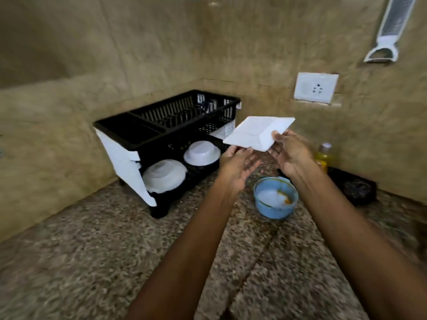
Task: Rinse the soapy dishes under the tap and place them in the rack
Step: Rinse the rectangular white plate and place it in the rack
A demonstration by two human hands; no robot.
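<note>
**White square plate held in the air beside the dish rack**

Both arms reach forward over the speckled brown granite counter (97,250). The right hand (291,155) pinches the near right corner of a white square plastic plate (256,132), thumb on top and fingers underneath. The plate is tilted, its far edge raised, and it hangs in the air just right of the rack, touching neither rack nor counter. The left hand (238,167) is below the plate's near left edge, palm turned up and fingers loosely spread; its fingertips meet the plate's edge, but whether they grip it cannot be told.

The black plastic two-tier dish rack with white side panels (161,139) stands in the corner against the beige tiled wall (69,54). Its upper tier shows slotted dividers with something dark at the far end, too blurred to identify. On the lower tier two round white bowls lie upside down: one at the near left (164,175), one further back to the right (201,153).

On the counter below the hands sits a small blue round bowl (275,197) holding white foam and an orange smear. Behind the right wrist stands a bottle of yellow liquid (323,157), beside a dark tray (353,188). A white wall socket (315,88) and a hanging white-framed grater (390,28) are on the right wall.
</note>
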